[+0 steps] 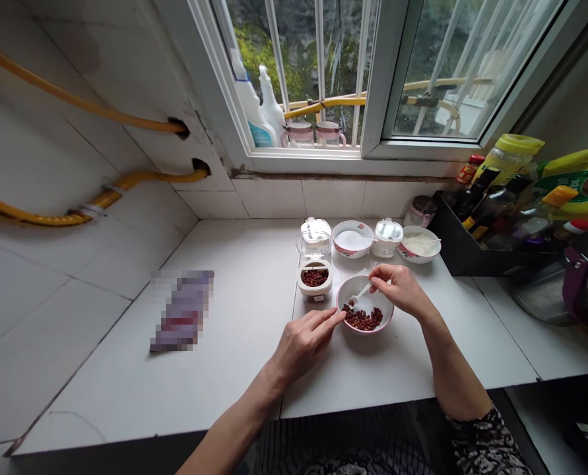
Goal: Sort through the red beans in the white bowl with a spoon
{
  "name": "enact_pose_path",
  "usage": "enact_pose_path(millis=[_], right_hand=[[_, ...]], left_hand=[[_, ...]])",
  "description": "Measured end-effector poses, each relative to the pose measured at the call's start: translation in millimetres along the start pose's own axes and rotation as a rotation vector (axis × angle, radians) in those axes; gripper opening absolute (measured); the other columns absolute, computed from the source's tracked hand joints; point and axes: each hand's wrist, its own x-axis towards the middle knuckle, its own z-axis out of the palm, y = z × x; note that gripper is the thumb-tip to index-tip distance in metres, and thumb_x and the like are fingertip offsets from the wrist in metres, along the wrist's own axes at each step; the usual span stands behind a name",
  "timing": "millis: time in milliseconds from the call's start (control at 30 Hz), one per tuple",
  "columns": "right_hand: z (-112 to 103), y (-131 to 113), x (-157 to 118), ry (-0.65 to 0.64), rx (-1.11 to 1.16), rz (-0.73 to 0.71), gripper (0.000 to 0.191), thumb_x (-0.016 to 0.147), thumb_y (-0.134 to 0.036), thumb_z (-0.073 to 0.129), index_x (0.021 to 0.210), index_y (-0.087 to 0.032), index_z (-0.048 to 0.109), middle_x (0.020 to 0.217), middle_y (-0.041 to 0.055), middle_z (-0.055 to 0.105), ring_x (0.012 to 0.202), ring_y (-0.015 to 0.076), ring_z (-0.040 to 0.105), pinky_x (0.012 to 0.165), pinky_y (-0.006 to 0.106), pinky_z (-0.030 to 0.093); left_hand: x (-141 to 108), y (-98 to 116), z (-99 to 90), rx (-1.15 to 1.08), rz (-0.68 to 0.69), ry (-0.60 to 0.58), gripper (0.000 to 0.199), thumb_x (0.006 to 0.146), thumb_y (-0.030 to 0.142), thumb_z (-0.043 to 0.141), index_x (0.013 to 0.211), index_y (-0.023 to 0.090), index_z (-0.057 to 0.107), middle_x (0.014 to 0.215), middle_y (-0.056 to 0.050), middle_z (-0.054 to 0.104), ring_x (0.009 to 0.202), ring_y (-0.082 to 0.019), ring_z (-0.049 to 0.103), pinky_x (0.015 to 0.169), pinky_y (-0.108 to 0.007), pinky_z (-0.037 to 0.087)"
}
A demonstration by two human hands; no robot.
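Note:
A white bowl with a pink rim (340,288) stands on the counter, with dark reddish-brown peppercorns (365,319) in its lower part. My left hand (301,342) is at the bowl's left edge, its fingertips on the rim. Between thumb and fingers, my right hand (397,285) pinches the handle of a small white spoon (361,293). The spoon's head is down inside the bowl, at the edge of the peppercorns. Just left of the bowl, a seasoning jar (315,290) with its clear lid raised holds more peppercorns.
Behind are a closed seasoning jar (387,236), another jar (316,231), a bowl of white grains (352,239) and a bowl of pale contents (419,244). A black bottle box (472,247) and a metal pot (541,297) stand right. A blurred purple packet (182,313) lies left.

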Motion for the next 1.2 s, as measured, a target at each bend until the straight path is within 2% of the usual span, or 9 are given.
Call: enact_pose_path(millis=[467,633,800,1067,1200], right_hand=[[6,-3,1,-0.023,-0.024,-0.035,0.014,0.082,-0.019,0.053,0.075,-0.02,0.065,0.067,0.0014,0.074,0.065,0.0164,0.067,0.061,0.027,0.046],[9,-1,2,-0.051,0.113,0.008,0.013,0.082,-0.025,0.056,0.076,-0.019,0.065,0.065,0.0015,0.073,0.064,0.0165,0.066,0.062,0.028,0.048],[3,5,6,-0.049,0.29,0.063,0.014,0.076,-0.031,0.061,0.075,-0.017,0.066,0.062,0.0024,0.071,0.062,0.0166,0.066,0.06,0.028,0.048],[-2,8,12,-0.025,0.434,0.135,0.022,0.067,-0.037,0.069,0.071,-0.017,0.065,0.06,0.0033,0.069,0.058,0.0164,0.065,0.058,0.029,0.047],[2,3,16,0.081,0.532,0.106,0.028,0.066,-0.043,0.074,0.073,-0.017,0.065,0.06,0.0041,0.07,0.061,0.0185,0.067,0.057,0.029,0.048]], left_hand=[[0,0,-0.2,0.011,0.0,0.004,0.037,0.095,0.007,0.047,0.127,0.019,0.061,0.107,-0.009,0.073,0.091,-0.017,0.071,0.076,-0.027,0.061],[0,0,-0.1,0.006,0.001,0.012,0.039,0.095,0.007,0.047,0.129,0.02,0.06,0.108,-0.009,0.073,0.092,-0.017,0.071,0.076,-0.027,0.061],[-1,-1,0.2,0.005,-0.002,0.009,0.042,0.095,0.007,0.048,0.133,0.021,0.058,0.109,-0.009,0.073,0.091,-0.017,0.071,0.076,-0.027,0.061],[0,1,-0.5,0.011,0.0,0.015,0.04,0.096,0.008,0.048,0.132,0.02,0.059,0.107,-0.009,0.073,0.09,-0.017,0.071,0.075,-0.027,0.061],[1,2,-1.2,0.006,-0.001,0.018,0.039,0.096,0.009,0.047,0.132,0.021,0.059,0.106,-0.009,0.073,0.089,-0.017,0.071,0.075,-0.027,0.061]])
